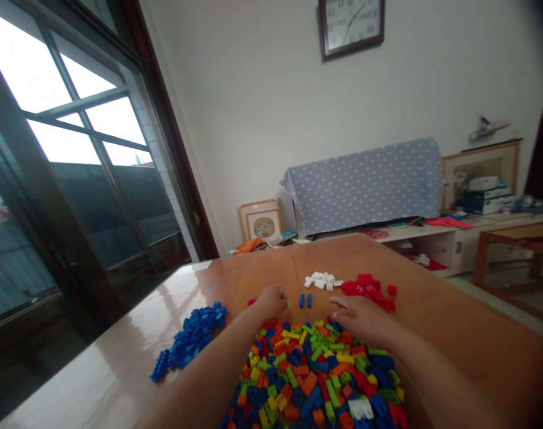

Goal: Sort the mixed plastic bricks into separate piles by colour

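Note:
A large pile of mixed coloured bricks [307, 375] lies on the wooden table, nearest to me. My left hand [273, 301] is beyond its far left edge, fingers curled together, with a bit of light green showing at the fingertips. My right hand [354, 313] is over the pile's far right edge with its fingers apart, holding nothing that I can see. Two blue bricks [306, 300] stand side by side between the hands. Part of a red brick [252, 302] shows left of my left hand. Sorted heaps of white bricks [322, 280] and red bricks [369, 290] lie farther back.
A heap of blue bricks [193, 333] lies left of my left forearm. The table [343, 256] extends back toward a low white cabinet [463, 247] and a cloth-covered object [369, 190]. A glass door [96, 149] is at the left.

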Available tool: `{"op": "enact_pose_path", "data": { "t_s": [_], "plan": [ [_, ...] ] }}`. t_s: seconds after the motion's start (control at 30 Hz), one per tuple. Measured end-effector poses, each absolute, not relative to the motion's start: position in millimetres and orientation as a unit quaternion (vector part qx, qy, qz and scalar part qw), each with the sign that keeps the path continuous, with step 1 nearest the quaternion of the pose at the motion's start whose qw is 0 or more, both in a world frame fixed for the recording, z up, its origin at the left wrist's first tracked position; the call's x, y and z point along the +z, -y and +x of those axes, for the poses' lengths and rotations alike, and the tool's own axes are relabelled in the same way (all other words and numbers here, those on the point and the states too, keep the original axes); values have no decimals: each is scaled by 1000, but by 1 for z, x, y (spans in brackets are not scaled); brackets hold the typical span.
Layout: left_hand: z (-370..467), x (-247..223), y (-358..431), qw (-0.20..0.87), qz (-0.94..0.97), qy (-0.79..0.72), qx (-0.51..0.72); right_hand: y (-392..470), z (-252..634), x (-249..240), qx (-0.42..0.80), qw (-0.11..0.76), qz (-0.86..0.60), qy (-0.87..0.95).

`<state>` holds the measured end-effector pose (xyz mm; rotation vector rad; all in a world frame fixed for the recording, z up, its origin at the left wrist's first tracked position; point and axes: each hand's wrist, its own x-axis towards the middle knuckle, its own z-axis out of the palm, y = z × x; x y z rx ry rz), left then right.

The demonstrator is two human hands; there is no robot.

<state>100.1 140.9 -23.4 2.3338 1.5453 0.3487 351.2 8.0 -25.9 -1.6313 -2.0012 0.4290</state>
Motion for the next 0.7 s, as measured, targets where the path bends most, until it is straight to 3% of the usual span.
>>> {"op": "enact_pose_path", "data": {
  "t_s": [0.33,0.7],
  "plan": [
    [101,-33,-144,131,823,-543,100,-6,351,-20,154,259,-600,741],
    [113,-18,-113,244,838,-465,150,-4,362,-4,105,322,-643,687]
  ]
}}
